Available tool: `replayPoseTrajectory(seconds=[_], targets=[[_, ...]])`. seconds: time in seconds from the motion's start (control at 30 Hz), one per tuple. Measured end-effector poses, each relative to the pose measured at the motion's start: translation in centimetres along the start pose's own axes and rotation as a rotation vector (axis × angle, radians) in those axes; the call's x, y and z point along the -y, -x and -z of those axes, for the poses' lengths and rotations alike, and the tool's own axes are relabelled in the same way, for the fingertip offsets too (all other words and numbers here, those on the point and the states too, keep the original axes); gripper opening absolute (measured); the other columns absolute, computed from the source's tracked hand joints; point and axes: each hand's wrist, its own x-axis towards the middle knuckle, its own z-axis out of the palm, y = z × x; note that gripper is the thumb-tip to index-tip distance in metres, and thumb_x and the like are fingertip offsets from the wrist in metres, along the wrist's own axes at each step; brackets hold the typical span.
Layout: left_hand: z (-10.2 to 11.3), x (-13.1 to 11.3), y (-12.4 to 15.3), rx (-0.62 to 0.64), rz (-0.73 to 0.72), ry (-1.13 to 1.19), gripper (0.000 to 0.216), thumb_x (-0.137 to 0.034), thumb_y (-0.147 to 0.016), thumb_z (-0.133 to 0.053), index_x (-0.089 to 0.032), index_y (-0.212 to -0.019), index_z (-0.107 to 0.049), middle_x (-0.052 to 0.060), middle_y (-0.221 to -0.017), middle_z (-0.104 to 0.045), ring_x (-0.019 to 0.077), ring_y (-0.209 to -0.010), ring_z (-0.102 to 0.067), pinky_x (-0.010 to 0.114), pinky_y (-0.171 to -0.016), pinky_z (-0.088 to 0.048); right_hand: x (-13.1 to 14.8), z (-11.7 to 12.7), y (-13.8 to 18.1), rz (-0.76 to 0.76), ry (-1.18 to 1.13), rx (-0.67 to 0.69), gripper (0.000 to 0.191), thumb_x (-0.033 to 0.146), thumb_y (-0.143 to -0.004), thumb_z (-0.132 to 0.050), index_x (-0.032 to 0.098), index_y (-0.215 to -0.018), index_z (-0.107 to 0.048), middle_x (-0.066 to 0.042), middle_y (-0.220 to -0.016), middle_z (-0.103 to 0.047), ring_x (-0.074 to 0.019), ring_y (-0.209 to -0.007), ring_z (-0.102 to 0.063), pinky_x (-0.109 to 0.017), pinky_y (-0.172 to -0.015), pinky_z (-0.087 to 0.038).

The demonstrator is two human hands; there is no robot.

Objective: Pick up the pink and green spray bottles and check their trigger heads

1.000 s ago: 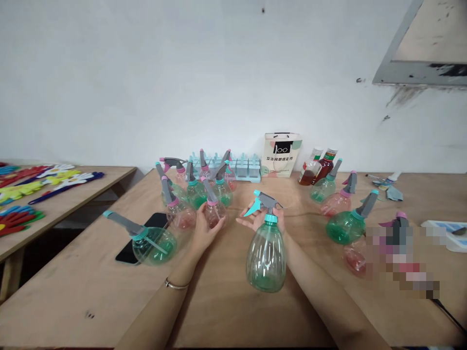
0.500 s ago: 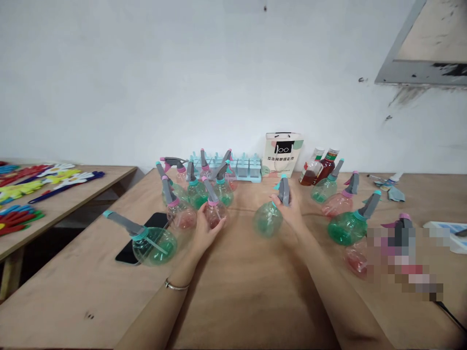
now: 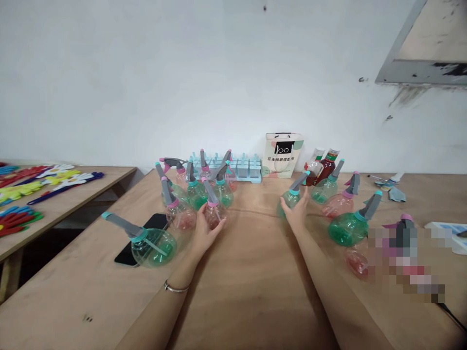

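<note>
Landmark: the paper bag [image 3: 282,155] standing at the back of the counter [image 3: 241,272]. Right hand [image 3: 297,211] is out in front of the bag, slightly right of it, fingers loosely spread and cupped against the near side of a green spray bottle [image 3: 290,199]. It's a flat-palm contact rather than a closed grip, likely steadying it upright on the wood. That bottle sits at the left end of a cluster of green and pink sprayers [image 3: 346,223] running right of the bag, beside two dark sauce bottles [image 3: 321,167]. Left hand [image 3: 206,231] is well left of the bag, half open, thumb and fingers curved around a pink spray bottle [image 3: 215,214] at the near edge of the other cluster [image 3: 193,187]; light hold, not clenched. A green bottle [image 3: 149,243] lies tipped over a black phone [image 3: 140,238] further left. An ice-pop mould [image 3: 242,167] sits just left of the bag.
</note>
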Motion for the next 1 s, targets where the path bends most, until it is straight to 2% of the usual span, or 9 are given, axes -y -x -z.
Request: replayPoseTrajectory(seconds=[0.13, 0.27, 0.4, 0.63, 0.77, 0.8, 0.87, 0.93, 1.0], targets=[[0.0, -0.4, 0.0, 0.01, -0.013, -0.029, 0.084, -0.041, -0.077, -0.074, -0.02, -0.144, -0.027, 0.016, -0.146, -0.039, 0.0326, -0.14, -0.039, 0.054, -0.119, -0.028, -3.0, -1.1, -0.3, -0.099, 0.05, 0.017, 0.091, 0.057, -0.076, -0.065, 0.009, -0.145, -0.028, -0.026, -0.145, -0.043, -0.0362, -0.137, -0.04, -0.054, -0.112, -0.032], [0.0, -1.1, 0.1, 0.022, -0.022, -0.043, 0.083, -0.041, -0.079, -0.072, -0.021, -0.145, -0.026, 0.016, -0.146, -0.04, 0.0317, -0.14, -0.039, 0.054, -0.119, -0.027, -4.7, -1.7, -2.3, -0.213, 0.061, 0.016, 0.097, 0.06, -0.076, -0.064, 0.004, -0.146, -0.026, -0.029, -0.15, -0.037, -0.0358, -0.141, -0.035, -0.05, -0.115, -0.029], [-0.2, -1.4, 0.3, 0.033, -0.009, -0.03, 0.083, -0.04, -0.079, -0.072, -0.021, -0.145, -0.026, 0.016, -0.146, -0.041, 0.0316, -0.141, -0.039, 0.054, -0.119, -0.028, -5.3, -2.3, -3.7, -0.333, 0.063, 0.035, 0.102, 0.063, -0.077, -0.06, -0.001, -0.147, -0.024, -0.032, -0.152, -0.033, -0.0385, -0.142, -0.033, -0.05, -0.115, -0.029], [-0.6, -1.9, 0.6, 0.063, -0.002, -0.009, 0.081, -0.041, -0.08, -0.071, -0.022, -0.144, -0.024, 0.017, -0.147, -0.038, 0.0305, -0.139, -0.042, 0.052, -0.116, -0.033, -5.5, -2.7, -3.6, -0.392, 0.051, 0.094, 0.112, 0.066, -0.076, -0.057, -0.006, -0.149, -0.012, -0.036, -0.155, -0.022, -0.0411, -0.147, -0.025, -0.052, -0.117, -0.024], [-0.9, -2.6, 0.7, 0.147, -0.017, -0.029, 0.09, -0.04, -0.074, -0.076, -0.025, -0.144, -0.021, 0.015, -0.148, -0.039, 0.031, -0.14, -0.041, 0.052, -0.117, -0.031, -3.8, -1.8, -0.5, -0.373, 0.025, 0.113, 0.11, 0.067, -0.074, -0.059, -0.003, -0.147, -0.017, -0.035, -0.156, -0.017, -0.0405, -0.149, -0.017, -0.053, -0.119, -0.021], [-1.1, -2.8, 0.9, 0.174, -0.014, -0.016, 0.092, -0.04, -0.074, -0.077, -0.025, -0.145, -0.02, 0.015, -0.147, -0.04, 0.0313, -0.139, -0.042, 0.053, -0.117, -0.031, -2.9, -1.5, 0.8, -0.349, 0.009, 0.099, 0.103, 0.067, -0.077, -0.056, 0.001, -0.147, -0.018, -0.032, -0.157, -0.014, -0.0379, -0.15, -0.014, -0.053, -0.119, -0.02], [-1.6, -3.1, 1.3, 0.244, -0.011, 0.042, 0.092, -0.039, -0.075, -0.076, -0.026, -0.146, -0.018, 0.015, -0.146, -0.042, 0.0314, -0.137, -0.044, 0.055, -0.116, -0.032, -0.9, -0.7, 3.5, -0.203, -0.131, 0.067, 0.083, 0.06, -0.084, -0.052, 0.01, -0.144, -0.024, -0.026, -0.155, -0.019, -0.0324, -0.148, -0.021, -0.053, -0.119, -0.023], [-2.3, -3.5, 2.1, 0.332, -0.014, 0.092, 0.095, -0.041, -0.074, -0.077, -0.026, -0.146, -0.018, 0.016, -0.147, -0.04, 0.0323, -0.138, -0.043, 0.056, -0.116, -0.032, 1.5, 0.0, 6.0, -0.084, -0.316, 0.209, 0.066, 0.054, -0.088, -0.05, 0.02, -0.142, -0.03, -0.018, -0.155, -0.025, -0.0276, -0.145, -0.031, -0.052, -0.118, -0.026], [-3.1, -4.1, 3.1, 0.416, -0.018, 0.104, 0.097, -0.044, -0.072, -0.078, -0.026, -0.147, -0.019, 0.017, -0.148, -0.039, 0.0339, -0.139, -0.04, 0.058, -0.115, -0.032, 4.1, 0.5, 7.7, -0.055, -0.511, 0.408, 0.064, 0.052, -0.088, -0.053, 0.024, -0.141, -0.031, -0.016, -0.153, -0.033, -0.0266, -0.144, -0.034, -0.051, -0.118, -0.029]])
